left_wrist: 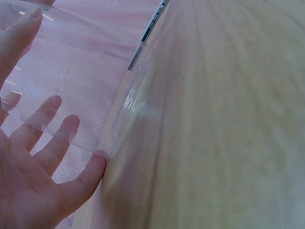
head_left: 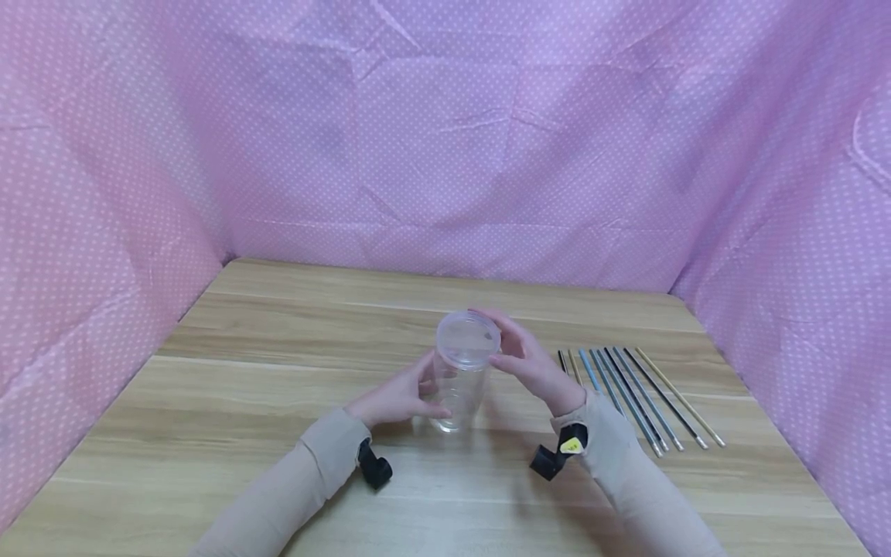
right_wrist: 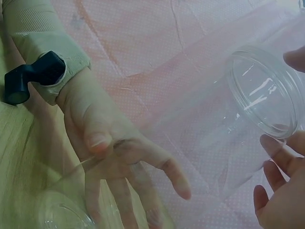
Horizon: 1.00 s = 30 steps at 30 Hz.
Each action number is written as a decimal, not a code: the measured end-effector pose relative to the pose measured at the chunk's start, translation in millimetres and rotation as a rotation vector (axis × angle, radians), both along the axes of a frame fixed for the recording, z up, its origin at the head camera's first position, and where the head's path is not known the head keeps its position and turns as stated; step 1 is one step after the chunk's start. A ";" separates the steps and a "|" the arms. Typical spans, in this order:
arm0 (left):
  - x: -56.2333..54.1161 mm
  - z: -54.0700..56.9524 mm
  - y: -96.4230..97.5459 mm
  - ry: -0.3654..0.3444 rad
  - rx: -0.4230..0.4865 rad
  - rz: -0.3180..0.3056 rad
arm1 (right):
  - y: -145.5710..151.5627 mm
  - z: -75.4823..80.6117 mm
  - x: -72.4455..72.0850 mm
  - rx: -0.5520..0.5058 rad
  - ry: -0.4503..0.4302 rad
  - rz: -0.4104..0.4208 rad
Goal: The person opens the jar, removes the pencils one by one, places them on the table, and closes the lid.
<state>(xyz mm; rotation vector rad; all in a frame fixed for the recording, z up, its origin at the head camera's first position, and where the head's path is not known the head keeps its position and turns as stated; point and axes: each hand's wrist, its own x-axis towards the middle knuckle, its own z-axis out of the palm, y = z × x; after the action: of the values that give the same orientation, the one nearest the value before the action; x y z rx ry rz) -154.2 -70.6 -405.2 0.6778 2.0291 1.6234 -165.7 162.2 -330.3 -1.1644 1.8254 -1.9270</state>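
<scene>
A clear, see-through plastic jar stands near the middle of the table, its base at the tabletop. A round clear lid covers its top. My left hand curves round the jar's lower body. In the left wrist view, the thumb of that hand lies across the near side, and spread fingers show through and beside the clear wall. My right hand holds the lid's rim, thumb on the near edge and fingers on the far edge. The right wrist view shows this hand only partly, at the edge.
Several pencils lie side by side to the right, partly behind the right forearm. Pink dotted cloth hangs round the back and sides of the wooden table. Black camera mounts sit on both wrists.
</scene>
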 end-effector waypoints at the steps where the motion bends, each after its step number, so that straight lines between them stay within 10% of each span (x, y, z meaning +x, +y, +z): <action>1: 0.4 0.3 0.0 0.000 -0.009 0.004 | 0.0 -0.2 0.3 0.002 0.005 -0.010; 20: -1.9 -1.2 0.1 0.033 0.009 -0.004 | -10.9 12.3 28.3 0.265 0.086 -0.570; 30: -2.5 -2.5 -0.3 0.039 0.020 -0.014 | -9.8 11.3 24.8 0.227 0.129 -0.506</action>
<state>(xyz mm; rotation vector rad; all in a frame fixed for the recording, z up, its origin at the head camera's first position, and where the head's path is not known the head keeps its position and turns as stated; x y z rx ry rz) -156.7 -70.8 -407.7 0.7350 2.0334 1.6364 -141.0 152.4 -319.0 -0.8243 2.5249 -1.8358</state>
